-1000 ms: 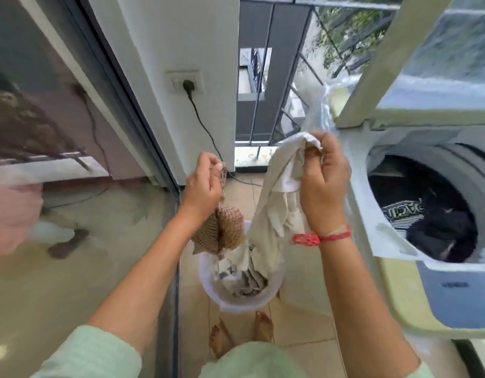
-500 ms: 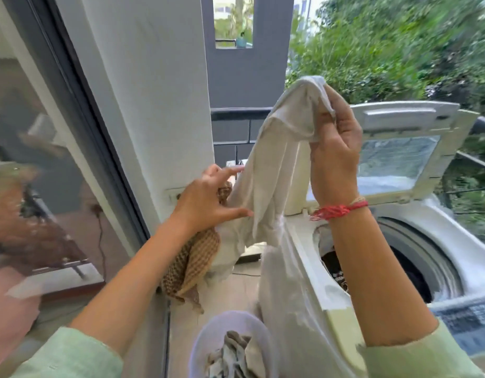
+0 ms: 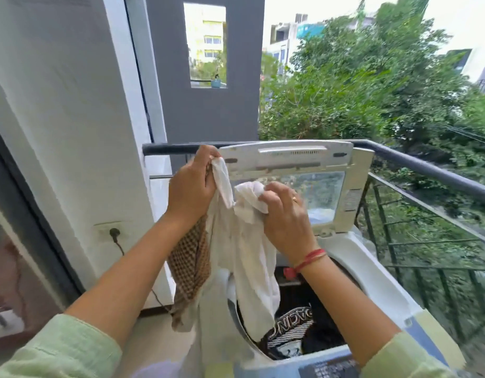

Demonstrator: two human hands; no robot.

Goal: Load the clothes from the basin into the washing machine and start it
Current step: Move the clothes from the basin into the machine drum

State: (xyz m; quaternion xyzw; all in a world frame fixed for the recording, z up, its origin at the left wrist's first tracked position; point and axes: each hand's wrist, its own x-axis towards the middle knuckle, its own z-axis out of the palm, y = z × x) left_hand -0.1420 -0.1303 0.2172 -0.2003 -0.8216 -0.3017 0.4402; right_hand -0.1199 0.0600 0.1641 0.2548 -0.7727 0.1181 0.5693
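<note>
Hands | my left hand (image 3: pixel 191 186) pinches the white garment (image 3: pixel 244 257) and a checked cloth (image 3: pixel 191 271); my right hand (image 3: pixel 283 214) bunches the garment's top | Relation | garment hangs lengthwise below both; open drum (image 3: pixel 304 320) lies beneath the right, the nearer hand.

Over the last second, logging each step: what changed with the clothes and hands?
The white garment was lifted out of the basin to over the washing machine drum. The left hand now grips it too, beside the right hand. Unchanged: the checked cloth stays in the left hand, lid open.
</note>
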